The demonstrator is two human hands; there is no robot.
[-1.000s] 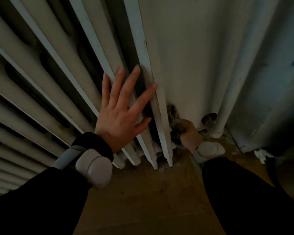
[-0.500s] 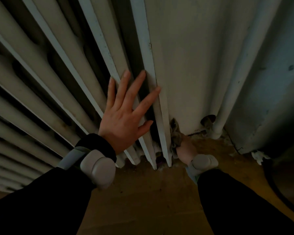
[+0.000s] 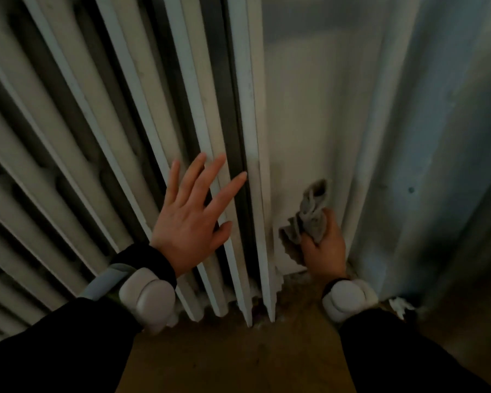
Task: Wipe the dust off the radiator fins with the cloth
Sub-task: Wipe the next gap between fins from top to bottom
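One cloth grasped in right hand against radiator; left hand splayed flat on fins, grasping nothing.

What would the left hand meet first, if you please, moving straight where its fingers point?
Probably the radiator fins; the open left hand points up along their edges, but contact is unclear.

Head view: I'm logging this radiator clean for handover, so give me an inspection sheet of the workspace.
Surface: brown floor, grime at the radiator's foot.
Job's things: pale radiator fins, upright; grey cloth bunched low by the flat end face.
Clutter: white scrap on the floor, right.
Grips: left hand open, spread over the fins; right hand holds the cloth.
Cables: nothing seen.
Surroundings: bluish wall at right; dim light.
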